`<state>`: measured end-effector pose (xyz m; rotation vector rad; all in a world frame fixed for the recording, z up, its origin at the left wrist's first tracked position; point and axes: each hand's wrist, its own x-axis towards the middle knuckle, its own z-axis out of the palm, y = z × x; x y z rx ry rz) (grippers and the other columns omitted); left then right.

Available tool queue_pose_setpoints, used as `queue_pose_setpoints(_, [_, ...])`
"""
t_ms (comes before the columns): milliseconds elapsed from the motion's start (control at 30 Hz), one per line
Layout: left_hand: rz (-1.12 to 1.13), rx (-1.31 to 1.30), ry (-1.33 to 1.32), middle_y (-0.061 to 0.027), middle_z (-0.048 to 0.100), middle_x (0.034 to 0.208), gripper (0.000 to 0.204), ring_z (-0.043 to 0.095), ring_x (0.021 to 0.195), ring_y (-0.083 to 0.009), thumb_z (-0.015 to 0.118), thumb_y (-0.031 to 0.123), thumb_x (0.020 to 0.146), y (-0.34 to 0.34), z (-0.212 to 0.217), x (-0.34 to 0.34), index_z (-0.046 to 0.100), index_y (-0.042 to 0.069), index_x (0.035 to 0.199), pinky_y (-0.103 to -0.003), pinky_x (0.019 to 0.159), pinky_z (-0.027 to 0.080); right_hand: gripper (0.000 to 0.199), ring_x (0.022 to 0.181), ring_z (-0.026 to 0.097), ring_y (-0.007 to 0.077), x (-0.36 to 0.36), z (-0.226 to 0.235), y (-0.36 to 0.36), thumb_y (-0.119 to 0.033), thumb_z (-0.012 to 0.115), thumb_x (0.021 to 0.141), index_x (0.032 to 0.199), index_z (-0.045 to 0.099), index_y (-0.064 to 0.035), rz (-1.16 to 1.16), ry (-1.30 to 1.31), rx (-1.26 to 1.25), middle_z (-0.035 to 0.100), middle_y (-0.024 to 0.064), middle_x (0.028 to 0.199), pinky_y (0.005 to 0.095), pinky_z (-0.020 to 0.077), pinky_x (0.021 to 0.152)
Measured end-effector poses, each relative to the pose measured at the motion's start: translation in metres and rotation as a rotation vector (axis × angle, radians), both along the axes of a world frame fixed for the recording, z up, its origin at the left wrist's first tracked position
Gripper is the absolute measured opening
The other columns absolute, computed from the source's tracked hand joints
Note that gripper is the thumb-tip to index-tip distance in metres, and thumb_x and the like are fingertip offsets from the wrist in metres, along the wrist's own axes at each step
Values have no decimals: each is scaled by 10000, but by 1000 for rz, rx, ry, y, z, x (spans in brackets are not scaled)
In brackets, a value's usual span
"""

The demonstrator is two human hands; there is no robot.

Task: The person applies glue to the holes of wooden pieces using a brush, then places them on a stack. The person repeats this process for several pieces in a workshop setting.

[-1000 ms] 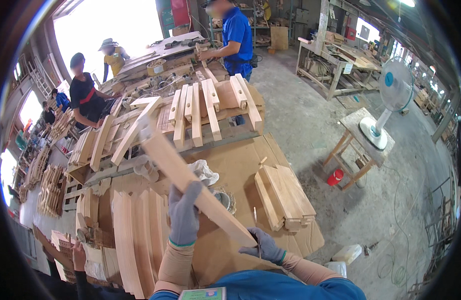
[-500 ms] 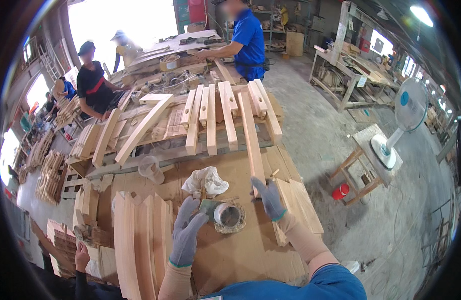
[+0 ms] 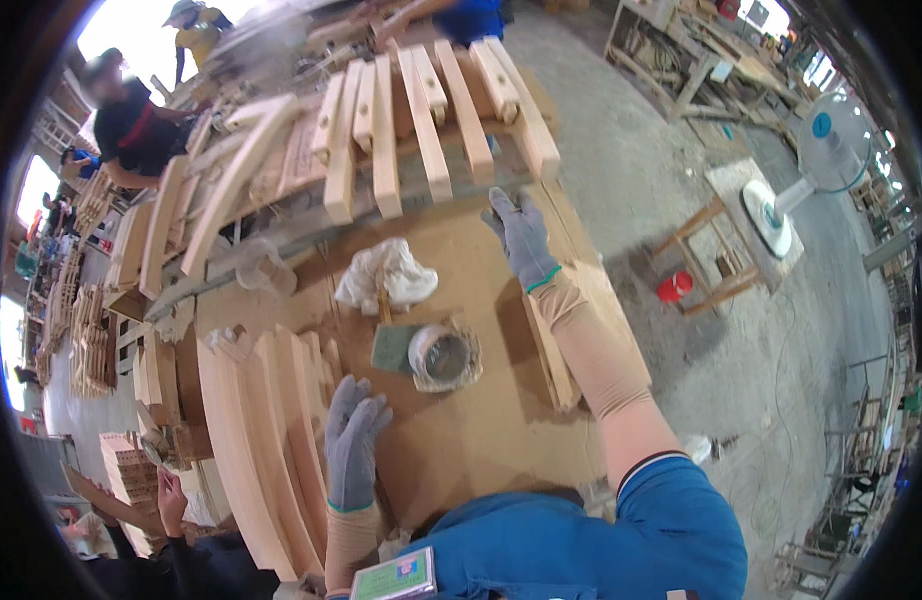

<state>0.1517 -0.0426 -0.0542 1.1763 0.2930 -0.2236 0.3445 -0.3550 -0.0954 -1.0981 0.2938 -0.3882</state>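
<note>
Both gloved hands are empty with fingers spread: the right hand point(image 3: 522, 236) reaches far up the brown worktable point(image 3: 491, 440), just below the row of pale wooden slats point(image 3: 422, 118), whose long axes run away from the person. The left hand point(image 3: 355, 440) rests beside the curved boards point(image 3: 271, 440); a glue tin point(image 3: 443, 355) and white rag point(image 3: 386, 274) sit between.

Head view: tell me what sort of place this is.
Most likely a woodworking shop: shaped wooden slats piled across the workbench, curved boards stacked at the left, and a pedestal fan on a concrete floor.
</note>
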Motion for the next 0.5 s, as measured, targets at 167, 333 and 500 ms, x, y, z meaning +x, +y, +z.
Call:
queue_pose_setpoints(167, [-53, 65, 17, -142, 482, 1326, 475, 572, 1089, -249, 491, 105, 959, 0, -13, -20, 351, 13, 1403, -379, 899, 507, 571, 1119, 515, 381, -126, -88, -13, -147, 633, 821, 1323, 400, -2, -7, 396, -1418, 502, 228, 1261, 458, 429, 938])
queue_pose_setpoints(333, [-92, 70, 71, -166, 446, 1349, 529, 546, 1137, -249, 519, 101, 940, -2, -17, -37, 320, -4, 1419, -382, 941, 473, 620, 1273, 391, 391, -253, -157, -18, -125, 533, 805, 1377, 332, 3, 123, 466, -1920, 376, 253, 1387, 466, 315, 1056])
queue_pose_setpoints(500, [-147, 95, 48, -164, 428, 1367, 535, 542, 1137, -259, 503, 110, 948, -12, -16, -54, 298, -6, 1428, -386, 935, 468, 629, 1273, 400, 374, -275, -160, -16, -116, 539, 795, 1375, 333, 13, 95, 513, -1884, 383, 250, 1387, 461, 334, 1043])
